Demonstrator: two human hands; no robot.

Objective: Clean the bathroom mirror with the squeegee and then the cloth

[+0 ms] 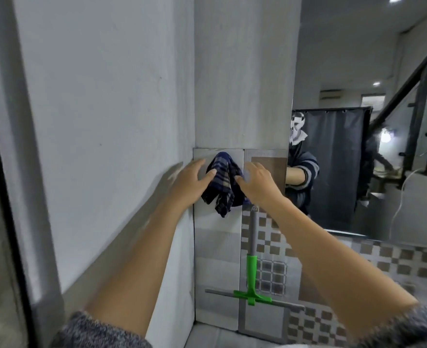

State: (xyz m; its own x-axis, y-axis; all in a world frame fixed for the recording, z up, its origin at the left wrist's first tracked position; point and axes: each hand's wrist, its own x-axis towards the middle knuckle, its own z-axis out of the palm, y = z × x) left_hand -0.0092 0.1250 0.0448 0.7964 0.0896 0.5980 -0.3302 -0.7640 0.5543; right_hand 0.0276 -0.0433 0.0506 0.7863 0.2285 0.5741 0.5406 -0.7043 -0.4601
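A dark blue plaid cloth (222, 183) hangs bunched on the tiled wall in the corner. My left hand (191, 179) reaches it from the left with spread fingers, its fingertips touching the cloth's edge. From the right comes my right hand (255, 182), fingers apart, thumb against the cloth's right side and covering part of it. Neither hand visibly closes on the fabric. Directly below hangs the squeegee (252, 268), with a grey and green handle and its blade at the bottom. The mirror (353, 71) fills the wall to the right.
A white wall (101, 109) closes in on the left, meeting the tiled strip (216, 259) at the corner. Checkered tiles (373, 257) run under the mirror. The mirror reflects a person, a dark curtain and a staircase. A dark frame edges the far left.
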